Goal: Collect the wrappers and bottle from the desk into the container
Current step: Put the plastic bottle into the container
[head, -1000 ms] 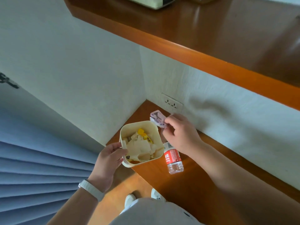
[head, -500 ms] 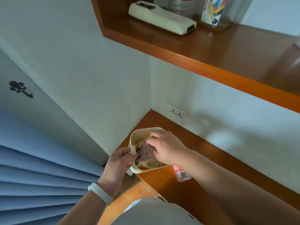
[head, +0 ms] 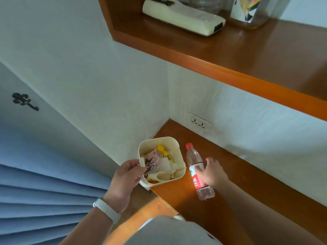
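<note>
A cream square container (head: 174, 144) stands at the left end of the wooden desk (head: 247, 188). My left hand (head: 124, 181) grips its near-left rim. Inside lie a pink wrapper (head: 152, 159), a yellow piece and crumpled white paper. A clear plastic bottle (head: 193, 156) with a red cap and red label lies on the desk just right of the container. My right hand (head: 213, 172) rests over the bottle's labelled middle, fingers curling around it; whether the bottle is lifted I cannot tell.
A wall socket (head: 200, 122) sits in the wall behind the bottle. A wooden shelf (head: 238, 55) overhangs the desk, carrying a cream device (head: 182, 16) and a printed cup (head: 247, 9). A blue curtain (head: 35, 183) hangs at left. My lap is at bottom centre.
My right hand carried the pink wrapper into the container, let it go, and moved right onto the bottle. The left hand kept hold of the container's rim.
</note>
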`<state>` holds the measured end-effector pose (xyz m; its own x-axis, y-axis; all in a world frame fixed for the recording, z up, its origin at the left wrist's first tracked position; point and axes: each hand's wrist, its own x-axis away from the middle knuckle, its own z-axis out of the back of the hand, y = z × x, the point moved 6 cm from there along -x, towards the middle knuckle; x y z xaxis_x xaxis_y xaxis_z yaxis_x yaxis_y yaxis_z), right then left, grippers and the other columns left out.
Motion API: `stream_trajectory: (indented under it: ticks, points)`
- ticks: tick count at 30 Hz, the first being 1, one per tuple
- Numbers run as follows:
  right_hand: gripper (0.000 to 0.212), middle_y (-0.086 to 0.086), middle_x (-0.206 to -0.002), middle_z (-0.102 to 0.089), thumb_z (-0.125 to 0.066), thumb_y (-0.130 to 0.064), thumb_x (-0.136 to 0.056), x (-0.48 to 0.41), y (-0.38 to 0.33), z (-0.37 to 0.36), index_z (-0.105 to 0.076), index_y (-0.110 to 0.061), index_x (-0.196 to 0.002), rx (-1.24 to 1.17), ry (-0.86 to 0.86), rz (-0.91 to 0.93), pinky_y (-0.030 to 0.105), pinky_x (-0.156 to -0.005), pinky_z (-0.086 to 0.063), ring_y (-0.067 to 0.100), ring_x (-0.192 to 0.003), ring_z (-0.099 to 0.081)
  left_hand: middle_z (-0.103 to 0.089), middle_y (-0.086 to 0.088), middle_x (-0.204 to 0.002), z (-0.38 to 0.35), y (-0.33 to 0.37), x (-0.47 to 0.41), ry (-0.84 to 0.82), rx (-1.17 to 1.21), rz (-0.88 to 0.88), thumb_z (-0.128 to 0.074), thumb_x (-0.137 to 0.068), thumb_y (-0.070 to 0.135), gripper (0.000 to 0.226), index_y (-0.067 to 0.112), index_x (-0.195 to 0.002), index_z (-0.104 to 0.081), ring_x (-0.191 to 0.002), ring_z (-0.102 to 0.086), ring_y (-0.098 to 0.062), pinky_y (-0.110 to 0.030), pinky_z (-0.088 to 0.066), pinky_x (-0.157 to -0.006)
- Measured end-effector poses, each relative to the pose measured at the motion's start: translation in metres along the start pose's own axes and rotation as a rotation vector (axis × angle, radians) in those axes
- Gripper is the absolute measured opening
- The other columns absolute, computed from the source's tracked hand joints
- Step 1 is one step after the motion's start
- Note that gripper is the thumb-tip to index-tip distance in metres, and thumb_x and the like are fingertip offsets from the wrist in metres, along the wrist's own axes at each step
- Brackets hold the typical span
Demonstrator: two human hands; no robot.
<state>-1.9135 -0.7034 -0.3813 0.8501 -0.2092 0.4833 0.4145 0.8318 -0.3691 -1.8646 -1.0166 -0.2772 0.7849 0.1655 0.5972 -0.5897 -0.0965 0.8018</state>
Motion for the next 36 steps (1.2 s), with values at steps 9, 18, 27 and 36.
stream_trajectory:
  ticks: [9,18,27,36]
  points:
    - [0.059,-0.005,-0.095,-0.063,-0.066,-0.059,-0.078,-0.019,-0.004,-0.017,-0.049,-0.017,-0.116,-0.098,-0.18,0.023,0.033,-0.078,-0.06,0.012,-0.08,-0.067,-0.074,-0.022,-0.11,-0.004,0.011,-0.015,0.039,-0.018,-0.014,-0.06,-0.094,0.0,0.02,0.002,-0.112,-0.068,-0.098,-0.069,-0.029,-0.04,-0.055,-0.092]
    - [0.039,-0.003,-0.1,-0.07,-0.07,-0.045,-0.085,0.007,-0.04,0.048,-0.051,-0.025,-0.113,-0.642,-0.091,0.145,0.032,-0.075,-0.061,0.013,-0.084,-0.072,-0.074,-0.017,-0.115,0.013,0.006,-0.022,0.043,-0.064,0.001,-0.064,-0.092,0.008,0.025,0.009,-0.117,-0.068,-0.112,-0.069,-0.033,-0.05,-0.053,-0.104]
    - [0.066,0.013,-0.115,-0.062,-0.077,-0.036,-0.072,0.067,-0.093,0.088,-0.049,-0.018,-0.129,-1.332,-0.275,0.373,0.035,-0.078,-0.055,0.024,-0.109,-0.064,-0.076,-0.014,-0.112,0.025,0.007,-0.015,0.018,-0.073,0.004,-0.072,-0.076,0.021,0.037,0.013,-0.112,-0.07,-0.111,-0.069,-0.033,-0.054,-0.051,-0.105]
    - [0.056,0.022,-0.112,-0.057,-0.081,-0.007,-0.078,0.103,-0.174,0.064,-0.048,-0.005,-0.124,-0.985,-0.164,0.691,0.053,-0.094,-0.052,0.037,-0.107,-0.06,-0.075,-0.01,-0.11,0.025,0.01,-0.008,-0.025,-0.091,-0.01,-0.066,-0.092,0.012,0.017,0.018,-0.107,-0.071,-0.11,-0.069,-0.03,-0.048,-0.053,-0.103]
